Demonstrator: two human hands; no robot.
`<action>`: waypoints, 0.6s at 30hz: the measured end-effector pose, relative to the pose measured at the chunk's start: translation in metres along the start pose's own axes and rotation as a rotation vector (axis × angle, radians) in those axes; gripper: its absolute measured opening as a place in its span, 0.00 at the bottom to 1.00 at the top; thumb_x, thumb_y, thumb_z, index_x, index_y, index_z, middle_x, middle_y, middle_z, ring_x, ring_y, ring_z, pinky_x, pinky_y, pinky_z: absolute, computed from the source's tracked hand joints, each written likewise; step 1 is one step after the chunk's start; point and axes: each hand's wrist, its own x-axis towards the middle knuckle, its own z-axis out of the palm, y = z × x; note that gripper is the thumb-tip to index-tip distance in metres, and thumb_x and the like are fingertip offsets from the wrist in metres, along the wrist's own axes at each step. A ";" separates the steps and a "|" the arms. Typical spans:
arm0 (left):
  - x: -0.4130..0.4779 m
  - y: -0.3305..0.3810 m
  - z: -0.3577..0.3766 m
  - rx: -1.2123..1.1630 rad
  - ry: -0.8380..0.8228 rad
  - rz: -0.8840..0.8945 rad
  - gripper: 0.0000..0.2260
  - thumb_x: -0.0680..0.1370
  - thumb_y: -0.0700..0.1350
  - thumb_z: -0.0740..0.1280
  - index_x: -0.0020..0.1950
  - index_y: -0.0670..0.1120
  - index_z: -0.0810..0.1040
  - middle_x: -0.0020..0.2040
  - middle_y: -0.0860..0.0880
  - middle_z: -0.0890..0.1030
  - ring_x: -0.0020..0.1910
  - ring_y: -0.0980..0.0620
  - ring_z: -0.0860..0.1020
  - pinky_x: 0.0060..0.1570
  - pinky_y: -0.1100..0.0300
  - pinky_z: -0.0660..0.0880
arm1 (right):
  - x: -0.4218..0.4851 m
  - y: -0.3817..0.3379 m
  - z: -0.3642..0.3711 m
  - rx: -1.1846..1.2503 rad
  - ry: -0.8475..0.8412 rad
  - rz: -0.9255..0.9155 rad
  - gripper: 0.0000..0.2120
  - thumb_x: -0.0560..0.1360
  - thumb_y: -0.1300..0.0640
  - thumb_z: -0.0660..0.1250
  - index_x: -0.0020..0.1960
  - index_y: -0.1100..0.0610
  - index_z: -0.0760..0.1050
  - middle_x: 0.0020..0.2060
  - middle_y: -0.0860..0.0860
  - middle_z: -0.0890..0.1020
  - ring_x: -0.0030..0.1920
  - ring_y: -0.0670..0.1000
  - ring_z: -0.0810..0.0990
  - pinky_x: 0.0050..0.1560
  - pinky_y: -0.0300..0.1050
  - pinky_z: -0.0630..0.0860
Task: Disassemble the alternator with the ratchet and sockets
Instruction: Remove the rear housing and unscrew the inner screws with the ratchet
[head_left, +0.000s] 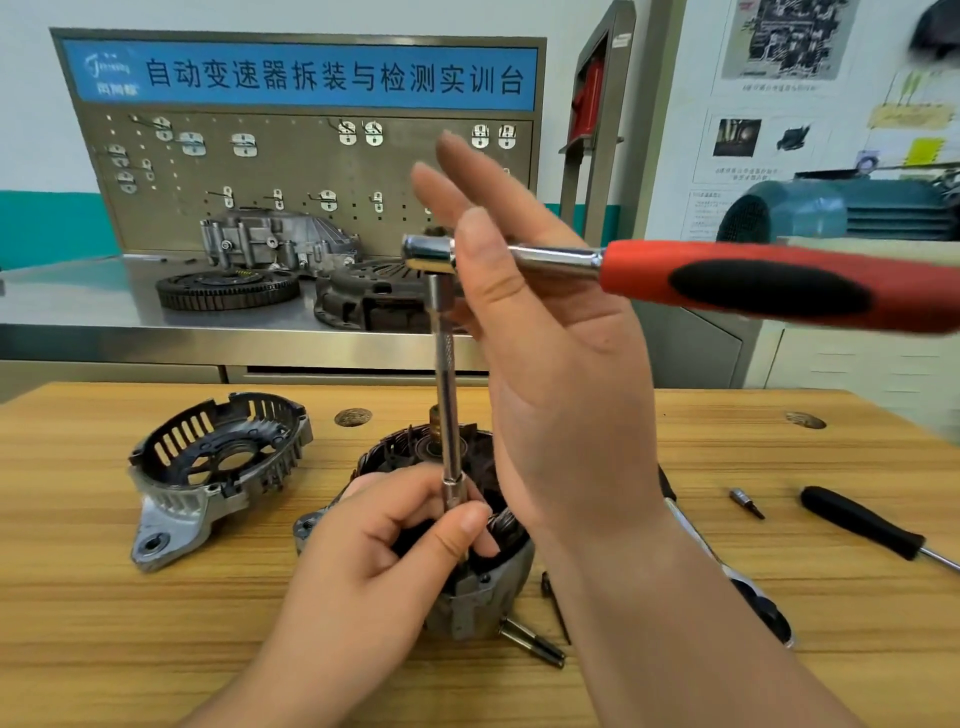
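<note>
Left hand (395, 540) pinches the upright extension bar (447, 395) at the alternator (467, 597). Right hand (545, 332), fingers straight, touches the ratchet (753, 283), its handle pointing right.

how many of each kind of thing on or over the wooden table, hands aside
alternator pieces: 2 (end cover, main body)
ratchet: 1
extension bar: 1
screwdriver: 1
loose bit: 1
loose bolts: 2 (silver one, dark one)
half-hidden chrome tool right of the main body: 1
total: 9

Red-and-black ratchet handle (769, 286), chrome extension bar (448, 410), wood-grain table (779, 467)
</note>
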 end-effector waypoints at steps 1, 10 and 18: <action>0.000 0.000 0.000 -0.004 0.001 0.003 0.12 0.70 0.61 0.60 0.46 0.59 0.79 0.38 0.60 0.83 0.46 0.54 0.78 0.50 0.52 0.72 | 0.000 0.001 0.000 0.016 -0.008 0.009 0.12 0.80 0.58 0.59 0.62 0.54 0.73 0.60 0.52 0.81 0.54 0.51 0.80 0.56 0.44 0.72; -0.001 -0.001 0.000 -0.020 -0.003 0.018 0.12 0.72 0.59 0.59 0.46 0.58 0.81 0.40 0.59 0.83 0.47 0.52 0.79 0.51 0.49 0.72 | 0.000 0.003 -0.004 0.151 0.003 0.225 0.16 0.79 0.47 0.57 0.62 0.51 0.74 0.53 0.57 0.84 0.48 0.50 0.82 0.55 0.43 0.78; 0.000 -0.002 -0.001 -0.014 0.007 -0.006 0.13 0.71 0.61 0.60 0.49 0.59 0.78 0.40 0.59 0.83 0.46 0.53 0.79 0.50 0.49 0.74 | 0.001 0.003 0.002 0.049 -0.059 0.060 0.15 0.80 0.55 0.59 0.66 0.54 0.73 0.62 0.48 0.79 0.54 0.49 0.82 0.62 0.50 0.76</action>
